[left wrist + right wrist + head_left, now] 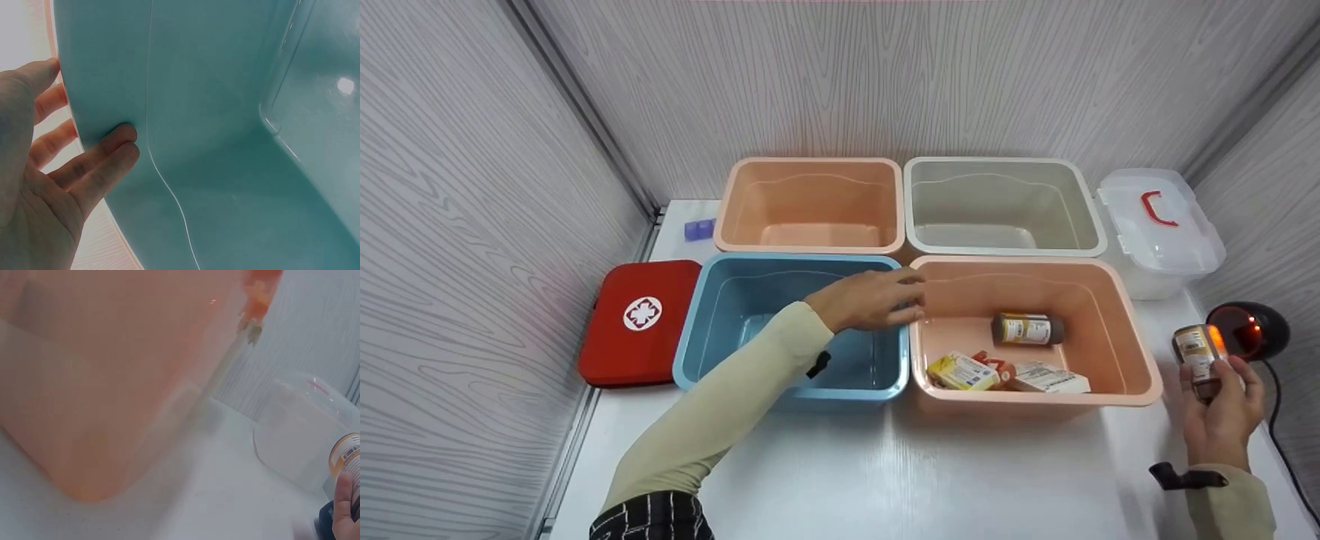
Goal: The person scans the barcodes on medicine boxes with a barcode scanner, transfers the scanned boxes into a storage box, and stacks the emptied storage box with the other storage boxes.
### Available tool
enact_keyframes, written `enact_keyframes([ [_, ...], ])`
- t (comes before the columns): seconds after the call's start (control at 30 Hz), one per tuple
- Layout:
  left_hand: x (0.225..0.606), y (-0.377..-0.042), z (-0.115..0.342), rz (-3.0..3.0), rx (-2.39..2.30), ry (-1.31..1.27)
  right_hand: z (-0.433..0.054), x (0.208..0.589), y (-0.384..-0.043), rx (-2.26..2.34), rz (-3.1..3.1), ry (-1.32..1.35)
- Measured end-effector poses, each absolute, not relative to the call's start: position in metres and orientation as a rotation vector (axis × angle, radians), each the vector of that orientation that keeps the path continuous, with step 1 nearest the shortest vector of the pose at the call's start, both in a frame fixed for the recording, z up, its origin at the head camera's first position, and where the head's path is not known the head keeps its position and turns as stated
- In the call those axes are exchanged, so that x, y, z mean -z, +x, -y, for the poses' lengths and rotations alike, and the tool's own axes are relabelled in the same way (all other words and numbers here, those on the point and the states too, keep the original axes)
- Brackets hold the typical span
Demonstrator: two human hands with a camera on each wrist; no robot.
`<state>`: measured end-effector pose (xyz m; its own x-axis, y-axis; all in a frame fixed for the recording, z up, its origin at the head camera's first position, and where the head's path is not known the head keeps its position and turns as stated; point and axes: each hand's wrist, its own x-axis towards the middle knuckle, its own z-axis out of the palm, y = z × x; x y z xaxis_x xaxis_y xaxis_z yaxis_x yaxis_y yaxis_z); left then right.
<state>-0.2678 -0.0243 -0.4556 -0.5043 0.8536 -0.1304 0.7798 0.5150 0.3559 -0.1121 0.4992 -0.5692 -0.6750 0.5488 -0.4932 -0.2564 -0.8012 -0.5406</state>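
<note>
Right hand: fingers curled round 1 bottle, right of the bins, just before the lit scanner. Left hand: loosely spread at blue bin rim, gripping nothing visible. Step, judged: scanning; next likely needs barcode facing light.

Head view high, wrist views close

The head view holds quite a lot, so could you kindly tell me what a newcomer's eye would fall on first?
Probably the bright red case with its white emblem, on the left side beside the blue bin. Next might come the bottle in the right hand, its orange patch glowing before the red-lit black device at the far right.
</note>
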Motion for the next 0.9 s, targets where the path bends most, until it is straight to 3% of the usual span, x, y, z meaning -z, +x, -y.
enact_keyframes([
  [0.2, 0.456, -0.268, 0.026, -2.477, -0.372, 1.383, -0.489, 0.546, -0.128, -2.299, 0.934, -0.824],
  [0.53, 0.456, -0.267, 0.026, -2.475, -0.413, 1.403, -0.482, 0.468, -0.166, -2.22, 1.524, -0.469],
  [0.9, 0.458, -0.267, 0.025, -2.486, -0.383, 1.392, -0.443, 0.414, -0.244, -2.306, 1.736, 0.033],
])
